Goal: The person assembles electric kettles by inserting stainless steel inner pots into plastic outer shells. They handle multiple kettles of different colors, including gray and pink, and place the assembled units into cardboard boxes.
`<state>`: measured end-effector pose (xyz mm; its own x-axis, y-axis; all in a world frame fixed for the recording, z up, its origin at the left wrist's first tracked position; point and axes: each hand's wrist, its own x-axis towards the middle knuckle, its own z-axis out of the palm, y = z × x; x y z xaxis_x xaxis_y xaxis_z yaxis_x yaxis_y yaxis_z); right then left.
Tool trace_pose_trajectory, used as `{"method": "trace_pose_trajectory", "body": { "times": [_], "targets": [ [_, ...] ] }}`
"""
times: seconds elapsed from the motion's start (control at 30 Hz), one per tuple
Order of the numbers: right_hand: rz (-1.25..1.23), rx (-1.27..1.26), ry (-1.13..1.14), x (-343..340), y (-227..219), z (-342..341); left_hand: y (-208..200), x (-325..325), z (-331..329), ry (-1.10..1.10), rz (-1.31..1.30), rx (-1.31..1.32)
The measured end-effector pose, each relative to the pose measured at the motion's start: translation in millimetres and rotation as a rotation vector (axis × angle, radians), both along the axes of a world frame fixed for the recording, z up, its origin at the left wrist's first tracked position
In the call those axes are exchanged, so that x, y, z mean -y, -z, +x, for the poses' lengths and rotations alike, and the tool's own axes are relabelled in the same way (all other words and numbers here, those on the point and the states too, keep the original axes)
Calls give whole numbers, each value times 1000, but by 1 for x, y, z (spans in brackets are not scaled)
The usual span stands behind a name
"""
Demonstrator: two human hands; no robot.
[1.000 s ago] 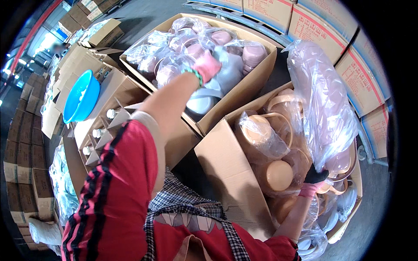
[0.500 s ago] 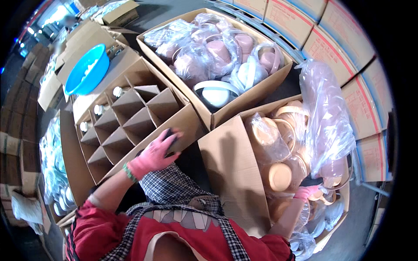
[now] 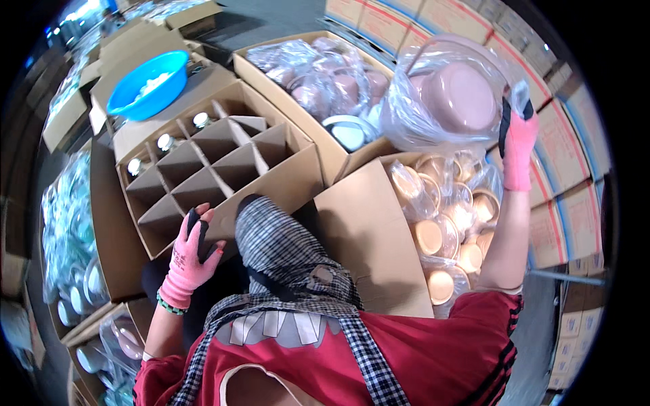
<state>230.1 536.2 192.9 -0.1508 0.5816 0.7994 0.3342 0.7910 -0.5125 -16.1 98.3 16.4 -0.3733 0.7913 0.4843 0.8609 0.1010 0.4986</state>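
Your right hand [image 3: 520,145] is closed at the fingertips, pinching the gathered end of a clear plastic bag [image 3: 401,115]. The bag is up over the far edge of the carton of peach buckets [image 3: 428,237], with a mauve bucket [image 3: 467,98] showing through, its base toward you. Your left hand [image 3: 189,260] is empty, its fingers loosely spread and slightly curled, by the near wall of the divided carton [image 3: 291,177]; you cannot tell from here whether they touch it. Three white-capped bottles [image 3: 166,143] stand along that carton's left side, and a blue basin [image 3: 168,93] sits beyond. The raised bag covers the right part of the carton of bagged mauve buckets [image 3: 288,120]. A cardboard flap [image 3: 365,233] slopes toward you, between your checked apron [image 3: 277,230] and the peach buckets.
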Motion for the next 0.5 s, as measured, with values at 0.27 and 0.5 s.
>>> {"method": "trace_pose_trajectory", "body": {
  "times": [0.27, 0.5],
  "targets": [
    [-104, 280, -406, 169, -75, -142, -8, 61, -8, -130, 410, 360],
    [-191, 299, -1048, 282, -13, -207, 51, 83, 18, -218, 303, 599]
  ]
}}
